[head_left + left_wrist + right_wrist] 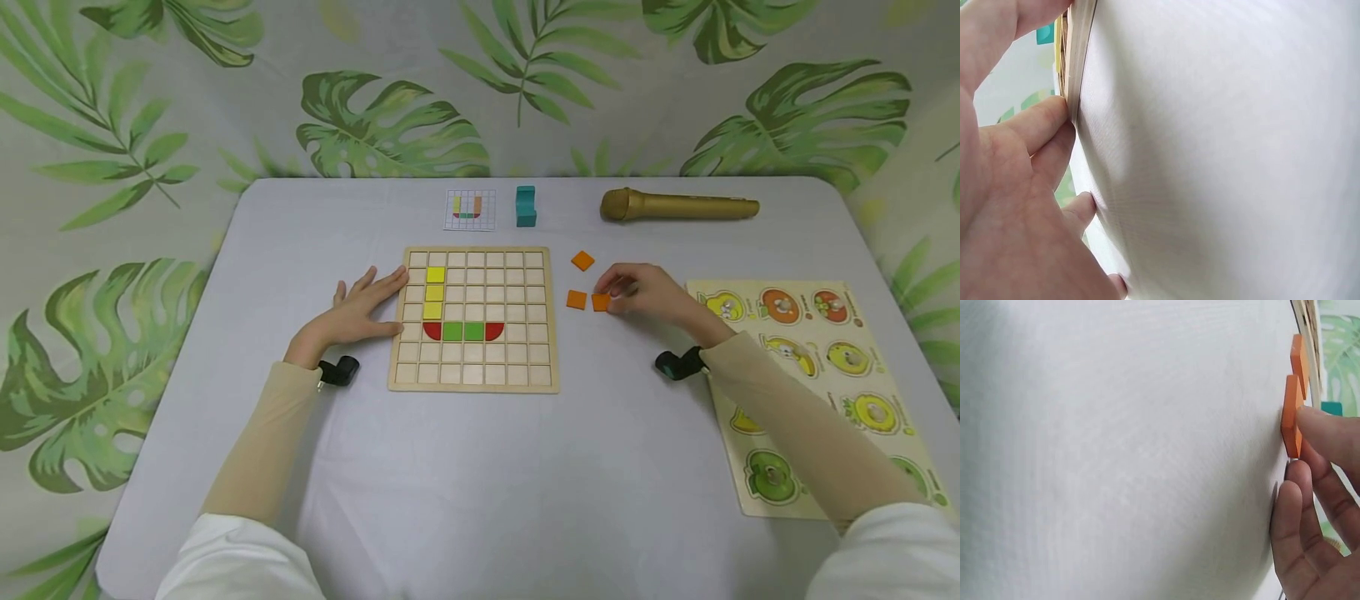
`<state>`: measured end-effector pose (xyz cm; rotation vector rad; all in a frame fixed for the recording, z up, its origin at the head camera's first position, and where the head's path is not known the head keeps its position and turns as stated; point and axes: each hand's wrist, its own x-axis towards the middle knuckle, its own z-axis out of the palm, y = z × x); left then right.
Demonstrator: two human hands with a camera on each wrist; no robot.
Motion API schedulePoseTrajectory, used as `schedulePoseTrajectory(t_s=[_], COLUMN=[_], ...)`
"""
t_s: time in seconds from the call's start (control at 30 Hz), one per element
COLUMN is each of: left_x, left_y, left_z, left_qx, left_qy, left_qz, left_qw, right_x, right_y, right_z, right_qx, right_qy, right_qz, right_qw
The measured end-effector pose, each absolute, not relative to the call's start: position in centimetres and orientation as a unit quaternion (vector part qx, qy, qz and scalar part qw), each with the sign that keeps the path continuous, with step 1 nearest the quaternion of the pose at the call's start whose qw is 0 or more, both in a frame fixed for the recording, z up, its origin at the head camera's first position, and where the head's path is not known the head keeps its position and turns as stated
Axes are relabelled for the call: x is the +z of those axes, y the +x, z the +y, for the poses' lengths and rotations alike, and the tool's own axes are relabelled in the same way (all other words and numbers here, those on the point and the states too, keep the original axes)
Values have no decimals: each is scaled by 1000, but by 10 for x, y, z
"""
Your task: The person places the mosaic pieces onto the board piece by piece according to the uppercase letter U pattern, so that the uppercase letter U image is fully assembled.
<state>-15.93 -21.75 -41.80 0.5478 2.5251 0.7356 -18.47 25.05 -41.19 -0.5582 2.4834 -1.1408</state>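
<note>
My left hand [356, 312] lies at the left edge of a wooden grid board [474, 383], its spread fingers touching the rim. On the board, yellow square tiles [435, 293] form a column. Below them runs a row of two green tiles [462, 332] between two red rounded corner tiles [494, 331]. To the right of the board, my right hand [648, 293] pinches an orange square tile [1293, 417] between thumb and fingers, low over the cloth. A second orange tile [576, 299] lies just left of it, and a third orange tile [582, 261] lies turned cornerwise farther back.
Behind the board lie a printed pattern card [469, 210] and a teal block [526, 207]. A gold microphone [678, 206] rests at the back right. Under my right forearm is a wooden fruit puzzle board [817, 400].
</note>
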Motion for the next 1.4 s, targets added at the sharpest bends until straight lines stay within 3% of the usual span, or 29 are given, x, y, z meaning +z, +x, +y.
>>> schedulePoseTrajectory(t_s=[0.27,0.67,1.4], left_x=[-418,-418,-420], left_y=[-160,-159,-160], left_z=[-217,-216,-217], left_qx=[268,268,270], left_qy=[200,197,196], left_qz=[915,917,918], left_qw=[225,219,216], right_x=[-408,-401,-411], right_y=[-184,-190,-203], right_z=[243,234,115], right_qx=[-377,-451,-464], right_qy=[-206,-219,-279], right_qz=[887,833,801], right_qw=[171,233,256])
